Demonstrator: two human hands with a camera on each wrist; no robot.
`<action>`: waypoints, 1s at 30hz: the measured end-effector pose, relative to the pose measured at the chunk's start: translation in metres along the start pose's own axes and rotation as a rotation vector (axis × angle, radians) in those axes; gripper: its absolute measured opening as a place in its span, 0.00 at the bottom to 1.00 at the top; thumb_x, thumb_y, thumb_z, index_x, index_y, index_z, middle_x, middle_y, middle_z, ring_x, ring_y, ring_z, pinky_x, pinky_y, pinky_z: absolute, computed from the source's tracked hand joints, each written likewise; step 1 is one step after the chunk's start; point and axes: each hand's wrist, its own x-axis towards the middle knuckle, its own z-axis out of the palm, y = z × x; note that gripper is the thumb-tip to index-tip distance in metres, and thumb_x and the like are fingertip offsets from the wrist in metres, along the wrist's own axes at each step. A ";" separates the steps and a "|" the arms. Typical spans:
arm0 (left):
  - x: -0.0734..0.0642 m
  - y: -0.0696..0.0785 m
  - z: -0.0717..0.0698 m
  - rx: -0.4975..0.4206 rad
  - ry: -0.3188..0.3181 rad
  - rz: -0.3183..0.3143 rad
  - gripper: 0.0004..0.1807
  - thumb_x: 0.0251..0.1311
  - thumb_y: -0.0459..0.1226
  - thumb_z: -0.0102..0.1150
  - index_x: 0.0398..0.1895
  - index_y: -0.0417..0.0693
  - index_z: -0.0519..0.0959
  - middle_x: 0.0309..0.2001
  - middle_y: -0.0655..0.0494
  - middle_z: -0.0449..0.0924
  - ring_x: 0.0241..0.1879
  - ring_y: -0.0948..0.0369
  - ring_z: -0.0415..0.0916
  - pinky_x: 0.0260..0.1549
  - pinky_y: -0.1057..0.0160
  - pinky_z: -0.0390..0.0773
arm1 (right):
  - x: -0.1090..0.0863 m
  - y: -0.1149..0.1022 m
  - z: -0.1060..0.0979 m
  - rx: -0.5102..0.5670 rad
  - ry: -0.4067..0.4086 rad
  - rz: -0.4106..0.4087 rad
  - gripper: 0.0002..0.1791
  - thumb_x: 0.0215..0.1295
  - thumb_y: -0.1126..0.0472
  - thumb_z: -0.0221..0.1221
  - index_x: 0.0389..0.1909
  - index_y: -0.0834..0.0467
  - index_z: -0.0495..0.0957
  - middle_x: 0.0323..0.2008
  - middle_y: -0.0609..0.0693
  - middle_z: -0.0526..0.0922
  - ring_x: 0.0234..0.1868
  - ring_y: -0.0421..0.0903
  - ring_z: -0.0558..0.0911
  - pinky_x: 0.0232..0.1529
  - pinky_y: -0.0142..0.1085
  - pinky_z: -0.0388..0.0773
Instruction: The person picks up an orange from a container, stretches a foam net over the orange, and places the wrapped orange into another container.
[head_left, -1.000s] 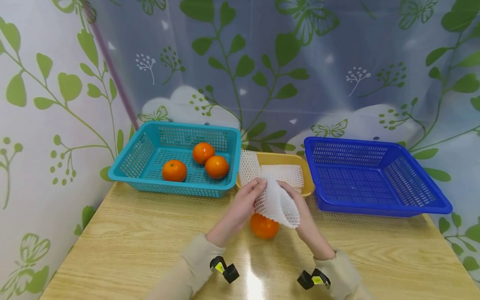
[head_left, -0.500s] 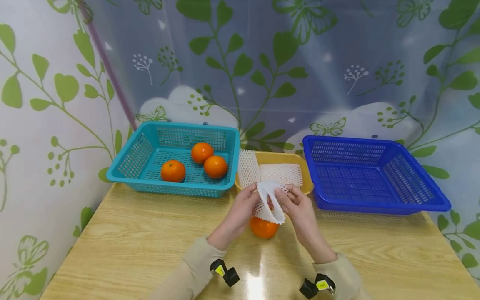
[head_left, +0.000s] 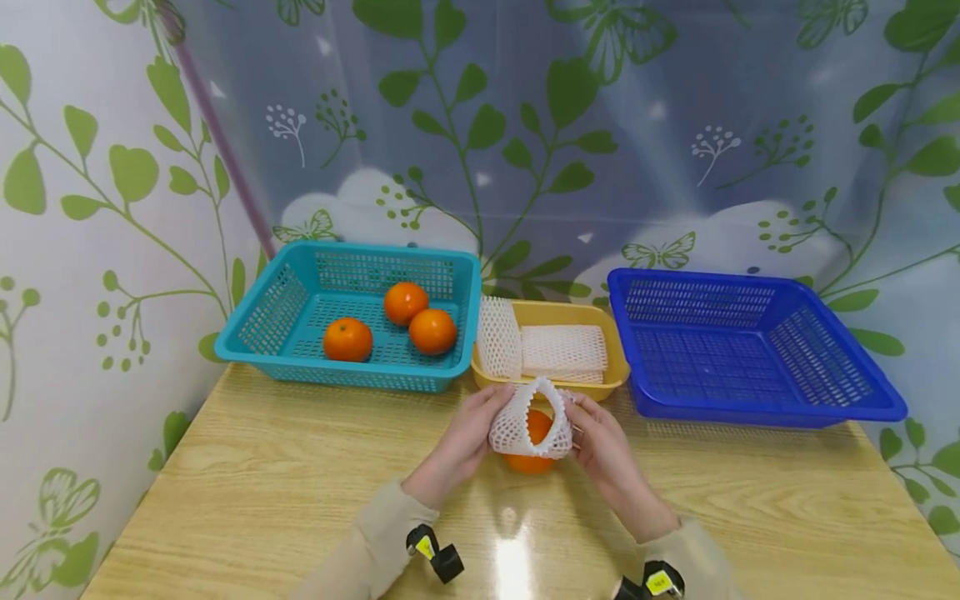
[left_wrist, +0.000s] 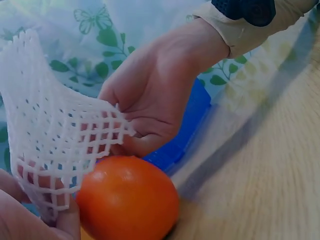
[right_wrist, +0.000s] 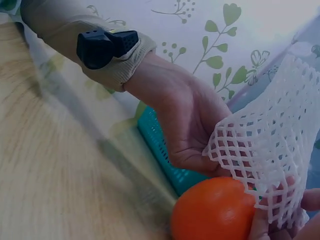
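Observation:
In the head view, my left hand (head_left: 467,429) and right hand (head_left: 606,437) each pinch one side of a white foam fruit net (head_left: 512,431). Its mouth is spread into a ring, tilted toward me. Through the opening and below the lower edge shows an orange (head_left: 528,465) on the table. The left wrist view has the net (left_wrist: 50,115) stretched between both hands, its lower edge overlapping the top of the orange (left_wrist: 130,200). From the right wrist, the net (right_wrist: 270,135) likewise hangs at the upper side of the orange (right_wrist: 212,212). Fingers are partly hidden behind the mesh.
Behind the hands, a yellow basket (head_left: 547,313) holds more folded foam nets (head_left: 564,350). Left of it stands a teal basket (head_left: 352,377) with three oranges (head_left: 348,340). A blue basket (head_left: 750,367) stands to the right. The wooden table (head_left: 262,483) meets a patterned curtain at the back.
The net, first bunched and hanging closed between the hands, has been spread open at its mouth. Both hands have come slightly lower and nearer, bringing the net over the orange.

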 end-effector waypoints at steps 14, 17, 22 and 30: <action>0.000 -0.018 -0.010 0.136 0.080 -0.123 0.22 0.76 0.47 0.51 0.58 0.37 0.76 0.41 0.55 0.81 0.36 0.63 0.77 0.32 0.68 0.79 | 0.002 0.019 -0.011 -0.053 0.052 0.082 0.06 0.77 0.58 0.54 0.37 0.52 0.75 0.31 0.44 0.83 0.30 0.38 0.81 0.31 0.31 0.79; 0.000 -0.020 -0.011 0.152 0.093 -0.131 0.22 0.76 0.47 0.51 0.59 0.37 0.76 0.41 0.54 0.81 0.36 0.63 0.77 0.32 0.67 0.79 | 0.003 0.022 -0.013 -0.066 0.063 0.081 0.06 0.78 0.59 0.52 0.38 0.53 0.75 0.31 0.44 0.82 0.30 0.37 0.80 0.29 0.30 0.77; 0.001 -0.023 -0.013 0.157 0.112 -0.154 0.22 0.76 0.47 0.50 0.60 0.38 0.76 0.41 0.53 0.81 0.35 0.63 0.78 0.30 0.67 0.79 | 0.006 0.028 -0.017 -0.086 0.066 0.100 0.06 0.78 0.62 0.48 0.43 0.56 0.74 0.31 0.45 0.80 0.28 0.38 0.76 0.27 0.28 0.73; 0.000 -0.029 -0.010 0.166 0.143 -0.164 0.21 0.77 0.44 0.49 0.60 0.38 0.75 0.40 0.53 0.78 0.32 0.63 0.75 0.25 0.69 0.76 | 0.009 0.038 -0.019 -0.187 0.088 0.081 0.09 0.80 0.65 0.44 0.52 0.63 0.70 0.34 0.51 0.80 0.30 0.43 0.79 0.29 0.34 0.80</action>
